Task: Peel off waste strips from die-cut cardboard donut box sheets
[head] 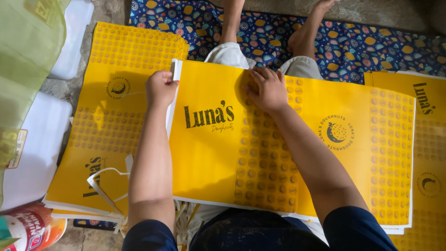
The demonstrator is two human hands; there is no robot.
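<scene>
Left hand [160,87] is closed, pinching the left edge of the yellow paper bag sheet [209,153] across the lap. Right hand [268,89] lies flat on top, fingers spread, apparently to pin it; similar sheets [107,116] are stacked just beside on the left.

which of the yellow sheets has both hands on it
The middle yellow sheet across the lap: left hand grips its left edge, right hand presses its top. The left stack lies untouched.

The yellow sheet [223,153] across my lap fills the middle, hemmed by a yellow stack [107,125] on my left and another [429,153] on my right. Ahead, my bare legs [302,39] cross the patterned mat [371,44]. White containers [42,139] and a green bag [23,60] block the far left; the mat beyond my right leg lies open.
</scene>
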